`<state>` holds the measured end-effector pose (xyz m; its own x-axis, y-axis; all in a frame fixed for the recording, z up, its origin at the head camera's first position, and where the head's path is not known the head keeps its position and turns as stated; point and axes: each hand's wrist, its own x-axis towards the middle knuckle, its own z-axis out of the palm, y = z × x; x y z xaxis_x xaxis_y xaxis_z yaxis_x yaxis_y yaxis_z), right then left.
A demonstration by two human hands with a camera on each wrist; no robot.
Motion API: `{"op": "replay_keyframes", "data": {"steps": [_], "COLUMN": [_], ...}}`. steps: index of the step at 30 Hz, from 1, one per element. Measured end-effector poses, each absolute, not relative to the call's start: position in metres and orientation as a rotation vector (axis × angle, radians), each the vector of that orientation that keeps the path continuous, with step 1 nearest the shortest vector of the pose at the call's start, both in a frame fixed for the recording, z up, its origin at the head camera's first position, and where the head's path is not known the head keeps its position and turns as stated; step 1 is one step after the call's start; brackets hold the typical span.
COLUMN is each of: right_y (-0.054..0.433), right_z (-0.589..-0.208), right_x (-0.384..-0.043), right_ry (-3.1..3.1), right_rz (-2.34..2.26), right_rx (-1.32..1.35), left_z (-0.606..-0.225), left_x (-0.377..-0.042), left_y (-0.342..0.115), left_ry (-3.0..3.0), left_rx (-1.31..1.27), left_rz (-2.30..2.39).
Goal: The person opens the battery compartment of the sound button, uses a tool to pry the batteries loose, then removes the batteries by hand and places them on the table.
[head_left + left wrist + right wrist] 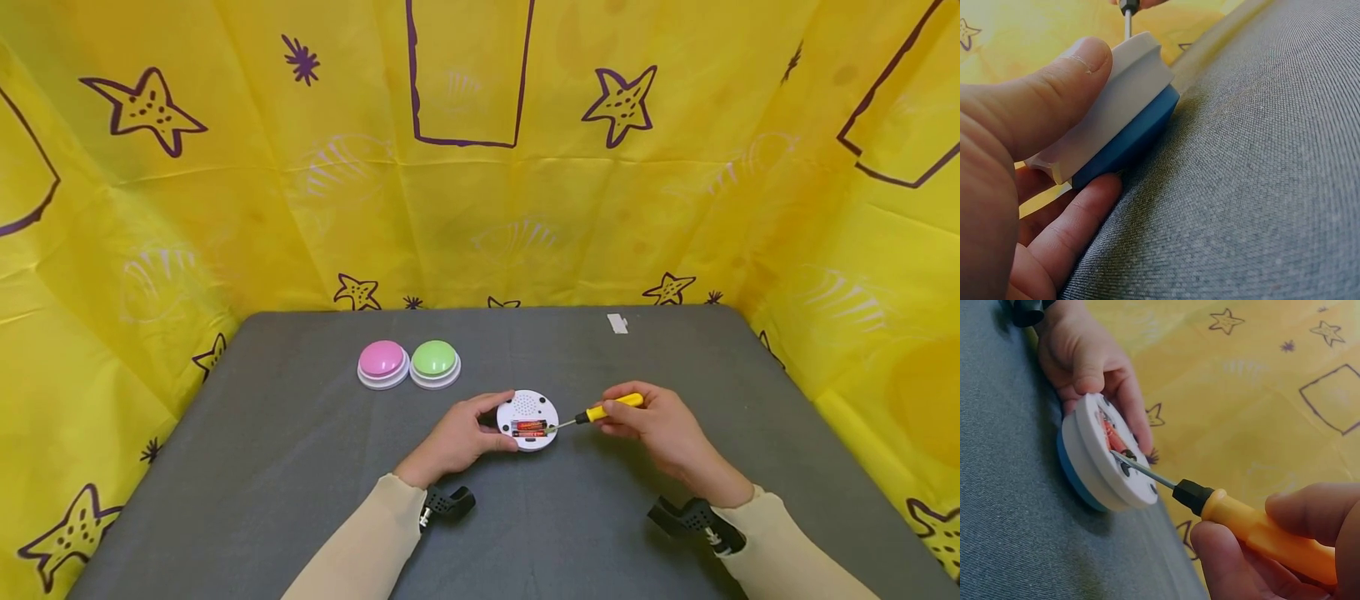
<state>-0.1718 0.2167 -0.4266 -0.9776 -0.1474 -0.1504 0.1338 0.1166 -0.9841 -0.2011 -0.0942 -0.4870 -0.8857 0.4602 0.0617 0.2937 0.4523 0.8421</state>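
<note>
My left hand [456, 435] grips a round white buzzer button [525, 403] by its edge, underside up. Its blue dome [1132, 137] faces the table, as the left wrist view shows. Two red batteries [530, 426] lie in the uncovered battery compartment, below a patch of small holes. From the right, my right hand [663, 427] holds a yellow-handled screwdriver [1272, 534] between thumb and fingers. The metal shaft [1144, 469] slants down to the compartment, its tip at the end of the batteries. Whether the tip touches a battery I cannot tell.
Behind my left hand, a pink-domed buzzer button [382, 358] and a green-domed one [435, 358] stand side by side. A small white piece [617, 323] lies near the back edge of the grey table [300, 467]. Yellow patterned cloth [480, 192] hangs around the back and sides.
</note>
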Motion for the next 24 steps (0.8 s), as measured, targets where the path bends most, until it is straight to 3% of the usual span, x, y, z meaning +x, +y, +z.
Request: {"op": "replay_keyframes", "data": {"steps": [24], "right_y": [0.209], "right_z": [-0.407], "right_x": [-0.174], "right_ry": [2.402], "right_rz": [-1.72], "right_rx": [-0.11], "left_z": [-0.485], "left_x": [-0.201], "left_y": [-0.094], "left_ry": [2.517], "left_rx": [0.696], "left_rz": [1.435]}}
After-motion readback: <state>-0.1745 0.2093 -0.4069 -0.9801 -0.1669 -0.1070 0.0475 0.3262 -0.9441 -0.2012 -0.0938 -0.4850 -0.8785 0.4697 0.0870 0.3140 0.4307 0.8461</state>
